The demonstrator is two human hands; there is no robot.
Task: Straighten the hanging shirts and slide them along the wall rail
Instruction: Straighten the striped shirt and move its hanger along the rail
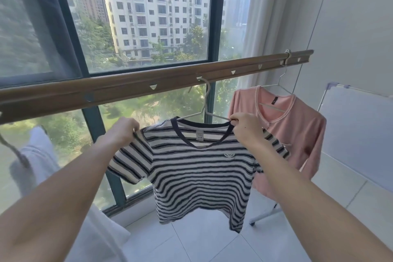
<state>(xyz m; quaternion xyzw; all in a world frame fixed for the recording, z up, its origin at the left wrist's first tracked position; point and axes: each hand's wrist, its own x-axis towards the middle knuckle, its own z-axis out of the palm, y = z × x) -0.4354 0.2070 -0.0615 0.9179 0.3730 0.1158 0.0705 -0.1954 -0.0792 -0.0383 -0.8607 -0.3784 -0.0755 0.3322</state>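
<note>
A navy-and-white striped T-shirt (pixel 197 174) hangs on a white hanger (pixel 205 100) hooked into the brown wall rail (pixel 119 89) in front of the window. My left hand (pixel 123 130) pinches the shirt's left shoulder. Across from it, my right hand (pixel 244 125) pinches the collar at the right shoulder, on the hanger's arm. A pink long-sleeved shirt (pixel 291 132) hangs on a second white hanger (pixel 280 83) further right on the rail, partly behind the striped shirt.
A grey garment (pixel 36 159) hangs at the far left of the rail. A folding drying rack (pixel 340 95) leans against the white tiled wall on the right. White cloth (pixel 100 232) lies low at the left. A white curtain (pixel 255 17) hangs beside the window.
</note>
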